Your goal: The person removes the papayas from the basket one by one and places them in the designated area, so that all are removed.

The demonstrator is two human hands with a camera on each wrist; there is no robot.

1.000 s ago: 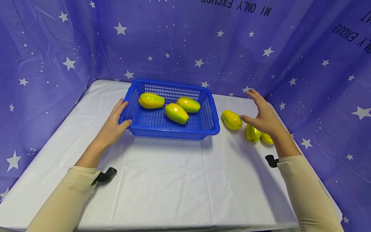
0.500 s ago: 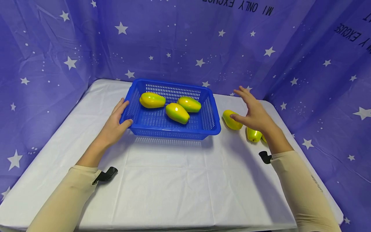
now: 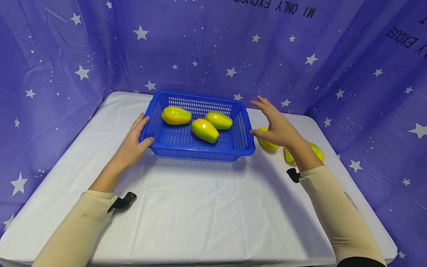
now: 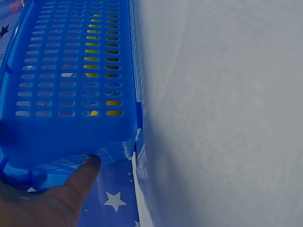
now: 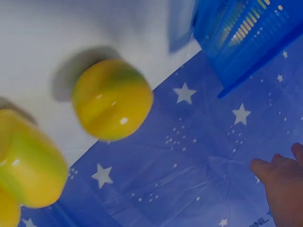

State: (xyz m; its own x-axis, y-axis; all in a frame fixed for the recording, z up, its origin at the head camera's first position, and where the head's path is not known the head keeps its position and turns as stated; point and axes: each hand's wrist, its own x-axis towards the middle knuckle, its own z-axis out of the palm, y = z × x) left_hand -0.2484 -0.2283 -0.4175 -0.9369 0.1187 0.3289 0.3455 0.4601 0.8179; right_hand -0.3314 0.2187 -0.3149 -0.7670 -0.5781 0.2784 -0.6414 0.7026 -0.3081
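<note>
A blue perforated basket [image 3: 200,151] holds three yellow-green papayas, one at the left [image 3: 176,115], one in the middle [image 3: 205,130] and one at the right [image 3: 218,120]. My left hand [image 3: 131,146] rests on the basket's left end, fingers spread along the rim; in the left wrist view a finger [image 4: 85,175] touches the basket wall [image 4: 71,135]. My right hand [image 3: 278,128], fingers spread and holding nothing, hovers by the basket's right rim. Below it lies a partly covered papaya [image 3: 268,144]. The right wrist view shows this hand [image 5: 284,189] apart from the basket [image 5: 213,61].
More papayas lie on the white tablecloth [image 3: 200,222] at the right, one [image 3: 289,155] partly behind my right forearm and another [image 3: 317,151] beyond it. A purple curtain with stars [image 3: 213,44] stands behind the table and along its sides.
My right hand has moved left, from above the loose papayas to the basket's right end, still spread and empty. The left hand and the basket have hardly moved.
</note>
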